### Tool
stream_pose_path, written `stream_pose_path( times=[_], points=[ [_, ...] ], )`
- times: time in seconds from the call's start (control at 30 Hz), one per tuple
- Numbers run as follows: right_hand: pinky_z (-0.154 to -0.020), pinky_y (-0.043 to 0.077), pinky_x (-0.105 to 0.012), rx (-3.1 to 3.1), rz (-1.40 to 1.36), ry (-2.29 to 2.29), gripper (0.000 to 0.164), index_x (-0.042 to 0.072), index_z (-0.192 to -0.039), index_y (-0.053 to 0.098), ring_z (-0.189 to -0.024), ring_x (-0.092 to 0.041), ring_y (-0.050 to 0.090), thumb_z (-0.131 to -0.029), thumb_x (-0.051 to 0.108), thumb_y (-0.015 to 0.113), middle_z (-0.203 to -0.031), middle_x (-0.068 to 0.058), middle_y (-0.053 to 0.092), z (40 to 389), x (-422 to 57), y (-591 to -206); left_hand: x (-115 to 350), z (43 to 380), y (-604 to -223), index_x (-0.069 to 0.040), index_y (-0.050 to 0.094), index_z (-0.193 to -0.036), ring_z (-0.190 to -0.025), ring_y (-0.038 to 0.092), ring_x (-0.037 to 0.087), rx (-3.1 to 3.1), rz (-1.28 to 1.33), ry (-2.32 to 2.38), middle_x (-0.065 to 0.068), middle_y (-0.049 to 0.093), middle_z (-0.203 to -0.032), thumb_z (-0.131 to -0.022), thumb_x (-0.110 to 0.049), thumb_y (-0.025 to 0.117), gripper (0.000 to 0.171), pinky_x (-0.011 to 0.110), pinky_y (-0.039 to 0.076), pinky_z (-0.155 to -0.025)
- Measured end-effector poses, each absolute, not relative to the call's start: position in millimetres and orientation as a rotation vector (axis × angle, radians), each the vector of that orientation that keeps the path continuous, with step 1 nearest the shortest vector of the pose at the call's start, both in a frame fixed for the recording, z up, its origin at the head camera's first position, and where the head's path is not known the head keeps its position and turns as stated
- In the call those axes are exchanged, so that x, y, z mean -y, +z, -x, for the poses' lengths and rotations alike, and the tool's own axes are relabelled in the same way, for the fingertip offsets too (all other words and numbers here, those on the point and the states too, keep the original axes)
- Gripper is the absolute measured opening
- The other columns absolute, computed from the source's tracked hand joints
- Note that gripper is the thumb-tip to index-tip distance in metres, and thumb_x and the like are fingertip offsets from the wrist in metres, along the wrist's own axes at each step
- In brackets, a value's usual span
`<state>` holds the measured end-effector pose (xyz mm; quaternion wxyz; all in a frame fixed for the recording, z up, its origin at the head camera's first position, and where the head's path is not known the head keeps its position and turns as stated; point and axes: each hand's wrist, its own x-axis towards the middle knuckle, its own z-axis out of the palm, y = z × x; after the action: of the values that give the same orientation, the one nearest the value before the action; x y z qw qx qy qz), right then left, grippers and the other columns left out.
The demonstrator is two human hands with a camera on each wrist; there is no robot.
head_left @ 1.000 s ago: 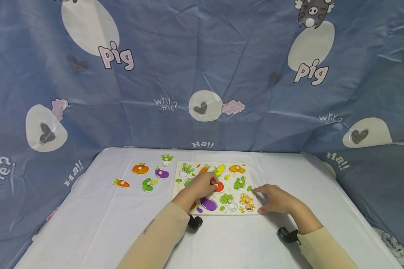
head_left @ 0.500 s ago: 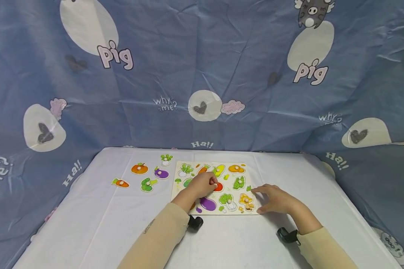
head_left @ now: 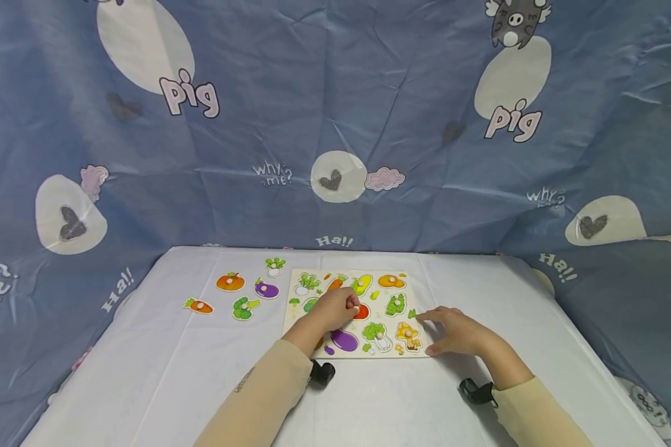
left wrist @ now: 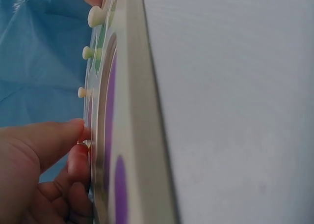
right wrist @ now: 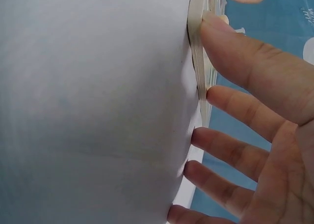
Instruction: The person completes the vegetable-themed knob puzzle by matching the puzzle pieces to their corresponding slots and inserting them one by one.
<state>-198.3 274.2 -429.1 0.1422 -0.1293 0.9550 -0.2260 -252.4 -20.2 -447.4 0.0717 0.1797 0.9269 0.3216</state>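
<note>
A flat vegetable peg puzzle board point(head_left: 324, 354) lies on the white table. My left hand point(head_left: 331, 310) reaches over its middle and pinches the small knob of the red tomato piece point(head_left: 363, 311), which lies in its place on the board. In the left wrist view, the thumb point(left wrist: 59, 135) and index finger meet at that knob, low against the board. At the board's right edge my right hand point(head_left: 455, 332) has its fingers spread, with thumb and index fingertip on the border. The right wrist view shows the thumb point(right wrist: 245, 52) pressed on the board's rim. Part of the board is hidden under the left hand.
Loose pieces lie left of the board: a pumpkin point(head_left: 230, 282), a carrot point(head_left: 199, 306), a broccoli point(head_left: 243, 308), an eggplant point(head_left: 266, 289) and a radish point(head_left: 274, 267). Mushroom point(head_left: 409, 334) and cabbage point(head_left: 376, 332) pieces sit in the board. A blue patterned cloth point(head_left: 335, 93) hangs behind.
The whole head view shifts slightly, while both hands keep their places on the board. The left fingers stay at the tomato piece's knob.
</note>
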Motion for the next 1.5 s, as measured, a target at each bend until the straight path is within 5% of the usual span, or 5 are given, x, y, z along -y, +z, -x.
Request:
stream_pose_path(
  times=[1.1, 1.5],
  points=[
    [-0.105, 0.036, -0.063, -2.764, 0.419, -0.659, 0.072, 0.013, -0.134, 0.064, -0.132, -0.043, 0.043, -0.069, 0.028, 0.091, -0.141, -0.018, 0.053, 199, -275, -430, 61, 222, -440, -0.016, 0.065, -0.1, -0.078, 0.055, 0.013, -2.716, -0.603, 1.229, -0.004, 0.059, -0.084, -0.097, -0.02, 0.066, 0.004, 0.028, 0.049, -0.074],
    [-0.103, 0.037, -0.063, -2.774, 0.387, -0.631, 0.074, 0.016, -0.134, 0.064, -0.132, -0.042, 0.043, -0.067, 0.031, 0.092, -0.141, -0.016, 0.053, 200, -277, -434, 85, 218, -435, -0.017, 0.066, -0.099, -0.083, 0.054, 0.014, -2.807, -0.436, 1.324, -0.005, 0.059, -0.086, -0.097, -0.021, 0.068, 0.005, 0.031, 0.048, -0.079]
  ],
)
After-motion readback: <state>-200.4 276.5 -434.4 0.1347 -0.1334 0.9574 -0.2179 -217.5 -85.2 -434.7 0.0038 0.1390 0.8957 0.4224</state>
